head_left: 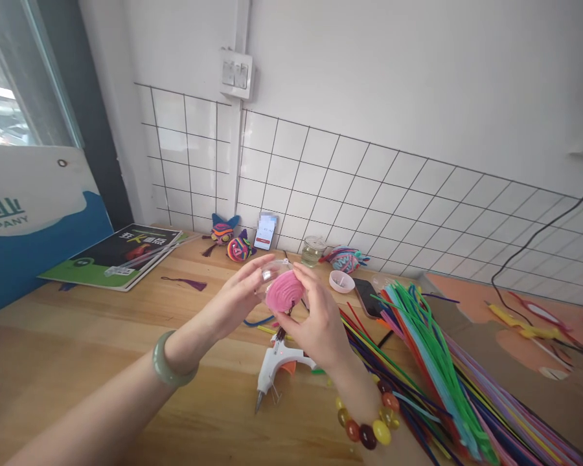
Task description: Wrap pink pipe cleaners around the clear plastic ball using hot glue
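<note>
Between my two hands is a clear plastic ball [270, 279] with a pink coiled disc [285, 291], apparently wound pipe cleaner, on its side towards me. My left hand [240, 291] curves round the ball's left side, fingers touching it near the top. From the right, my right hand [323, 317] grips the ball with fingers on the upper edge and thumb below the pink disc. A dark tassel [280, 334] hangs under the ball. Just below lies a white glue gun [274, 366] on the wooden table, nozzle pointing towards me.
Bundles of coloured pipe cleaners [430, 362] spread across the right side. Behind stand colourful wrapped ornaments [240, 246], a propped phone [265, 231], a glass jar [313, 250], a small pink bowl [342, 281] and a dark phone [368, 296]. A purple tassel [189, 283] and books [121, 255] lie left.
</note>
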Action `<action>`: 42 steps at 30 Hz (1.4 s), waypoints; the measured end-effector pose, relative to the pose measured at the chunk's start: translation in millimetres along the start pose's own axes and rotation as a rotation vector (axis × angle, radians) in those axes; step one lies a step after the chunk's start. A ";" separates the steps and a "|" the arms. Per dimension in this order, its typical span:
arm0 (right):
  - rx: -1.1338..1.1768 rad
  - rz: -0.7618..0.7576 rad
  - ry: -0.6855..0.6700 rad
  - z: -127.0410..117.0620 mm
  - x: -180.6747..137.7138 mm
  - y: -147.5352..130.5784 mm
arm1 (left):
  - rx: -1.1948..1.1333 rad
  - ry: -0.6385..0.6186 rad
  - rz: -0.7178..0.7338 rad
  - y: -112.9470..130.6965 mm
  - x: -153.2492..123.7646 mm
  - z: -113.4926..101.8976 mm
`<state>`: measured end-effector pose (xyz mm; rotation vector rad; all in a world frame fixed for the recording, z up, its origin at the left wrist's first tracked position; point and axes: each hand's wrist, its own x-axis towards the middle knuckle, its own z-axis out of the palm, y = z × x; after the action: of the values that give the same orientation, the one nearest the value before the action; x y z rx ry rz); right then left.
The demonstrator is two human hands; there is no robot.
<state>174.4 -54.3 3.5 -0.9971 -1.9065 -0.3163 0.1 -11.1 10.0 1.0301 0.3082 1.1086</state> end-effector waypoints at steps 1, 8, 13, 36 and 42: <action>-0.010 -0.013 -0.012 -1.0 0.0 1.0 | 0.013 0.059 0.001 1.0 1.4 -1.6; -0.042 -0.029 -0.050 -2.2 -0.7 3.5 | 0.155 0.446 0.134 -1.3 12.9 -16.2; -0.051 -0.020 -0.041 -1.4 -0.7 6.4 | 0.191 0.448 0.172 -0.3 12.2 -13.6; -0.058 -0.011 -0.097 1.1 -1.4 -4.7 | 0.320 0.150 -0.014 -3.9 -1.5 11.4; -0.073 -0.010 -0.125 1.0 -1.4 -4.6 | 0.344 0.199 -0.031 -8.5 0.6 9.7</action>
<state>170.6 -57.4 2.6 -1.0776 -2.0256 -0.3380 11.8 -16.3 8.4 1.2134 0.6906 1.1565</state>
